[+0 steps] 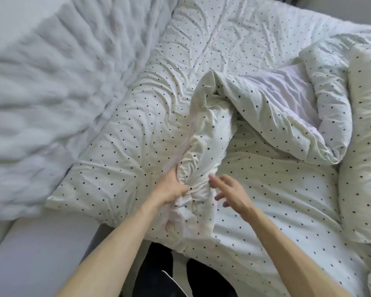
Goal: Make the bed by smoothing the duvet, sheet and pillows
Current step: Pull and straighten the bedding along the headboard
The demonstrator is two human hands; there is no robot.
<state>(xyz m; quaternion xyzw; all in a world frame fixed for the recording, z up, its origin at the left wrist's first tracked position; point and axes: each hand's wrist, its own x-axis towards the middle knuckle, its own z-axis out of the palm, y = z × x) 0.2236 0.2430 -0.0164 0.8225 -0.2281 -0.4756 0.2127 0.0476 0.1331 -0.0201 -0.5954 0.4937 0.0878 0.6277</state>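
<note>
A cream duvet (272, 116) with dark dots lies bunched across the middle and right of the bed, one part folded back to show its plain white underside. A twisted ridge of it runs down to my left hand (171, 187), which is shut on the bunched fabric. My right hand (229, 192) hovers just right of that ridge with fingers spread, holding nothing. A dotted pillow (120, 151) lies flat left of the ridge. A dotted sheet (276, 196) covers the mattress under my right hand.
A white fluffy blanket (51, 86) fills the left side of the view, blurred. A second dotted pillow or duvet roll (364, 159) lies along the right edge. The white mattress edge (41, 254) and my dark trousers (159, 273) are at the bottom.
</note>
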